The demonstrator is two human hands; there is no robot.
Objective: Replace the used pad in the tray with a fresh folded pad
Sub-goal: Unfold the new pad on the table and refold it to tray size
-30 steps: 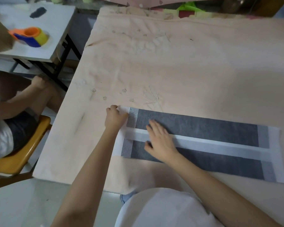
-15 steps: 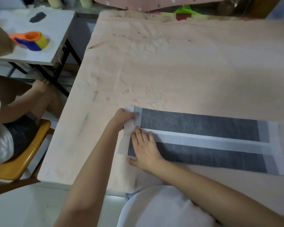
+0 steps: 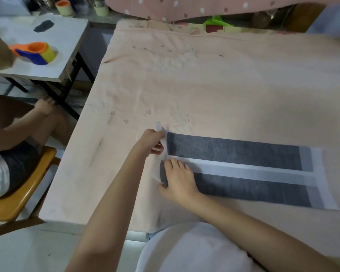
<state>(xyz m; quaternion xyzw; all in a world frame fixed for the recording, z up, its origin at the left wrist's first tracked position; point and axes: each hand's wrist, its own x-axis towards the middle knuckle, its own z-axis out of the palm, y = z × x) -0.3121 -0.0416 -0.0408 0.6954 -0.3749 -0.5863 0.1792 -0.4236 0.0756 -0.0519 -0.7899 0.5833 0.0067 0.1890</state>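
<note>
Long grey-and-white folded pad (image 3: 243, 169) lies flat on peach-cloth tabletop (image 3: 224, 85), long axis running left to right. Left hand (image 3: 152, 141) pinches its lifted white left end; right hand (image 3: 180, 179), fingers flat, presses the pad just beside. Next fold likely travels rightward along the axis. No tray visible.

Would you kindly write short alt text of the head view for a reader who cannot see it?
A person's left hand pinches and lifts the white end of a long grey-and-white pad lying on a peach cloth-covered table, while the right hand presses flat on the pad beside it. To the left, a seated person and a small white table show.
</note>
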